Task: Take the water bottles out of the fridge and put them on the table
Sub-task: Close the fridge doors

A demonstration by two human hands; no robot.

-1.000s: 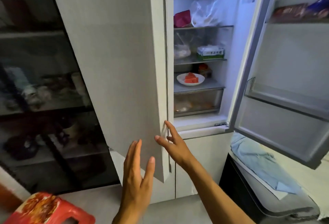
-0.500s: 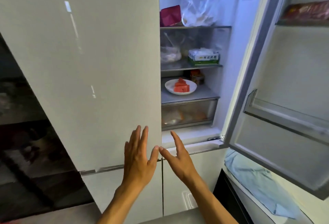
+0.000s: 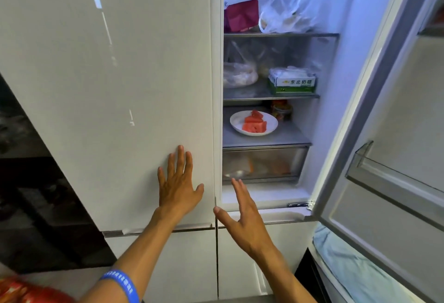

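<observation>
My left hand (image 3: 179,188) lies flat, fingers spread, palm on the left door (image 3: 108,86) near its lower inner corner. It grips nothing. My right hand (image 3: 242,216) hangs open beside it, thumb close to the door's edge and fingers pointing up toward the fridge (image 3: 336,86) interior. It is also empty.

The left door looks shut or nearly so. The right door (image 3: 396,134) stands wide open.

Step in hand, as I judge it: seating the left door. Best done with an even push from the flat palm, low and near the free edge, where the seal gives most. Keep the right thumb clear of the gap between door and frame, since it could get pinched there.

No water bottles in sight. The lit shelves show a plate (image 3: 253,123) of red melon, a green-and-white box (image 3: 292,83), a clear bag (image 3: 288,11) and a red pouch (image 3: 241,15). The drawer (image 3: 264,163) just above my right fingertips is too cloudy to read. The right door's bins, as far as they show, look bare. Where the bottles are, I cannot tell.
</observation>
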